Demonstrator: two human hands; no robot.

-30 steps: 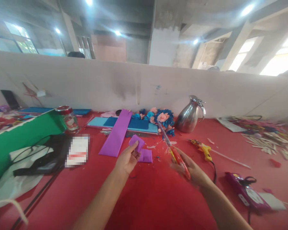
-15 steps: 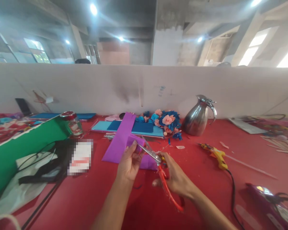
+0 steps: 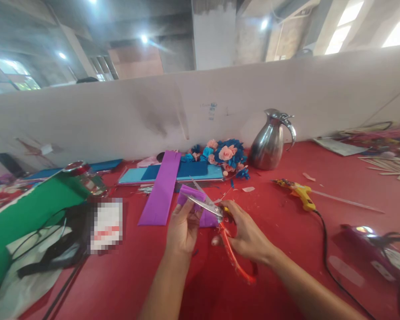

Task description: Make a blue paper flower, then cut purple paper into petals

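Note:
My left hand (image 3: 183, 229) pinches a small folded piece of purple crepe paper (image 3: 189, 195) and holds it up over the red table (image 3: 219, 284). My right hand (image 3: 248, 233) grips red-handled scissors (image 3: 221, 226); their silver blades stand apart with the paper's edge between them. Another purple piece (image 3: 208, 218) lies just under the blades. A long purple paper strip (image 3: 162, 189) lies on the table to the left of my hands.
Paper flowers (image 3: 224, 155) and blue sheets (image 3: 186, 172) lie by the white partition, with a steel jug (image 3: 271, 140) beside them. A yellow glue gun (image 3: 299, 192) and its cord lie at right, a purple device (image 3: 382, 258) further right. Green paper (image 3: 29, 209), a jar (image 3: 86, 178) and a black bag (image 3: 58, 242) sit left.
My right hand swung the scissors from pointing away at the right over to the purple piece in my left hand. The blades now straddle the paper's edge. The camera tilted slightly.

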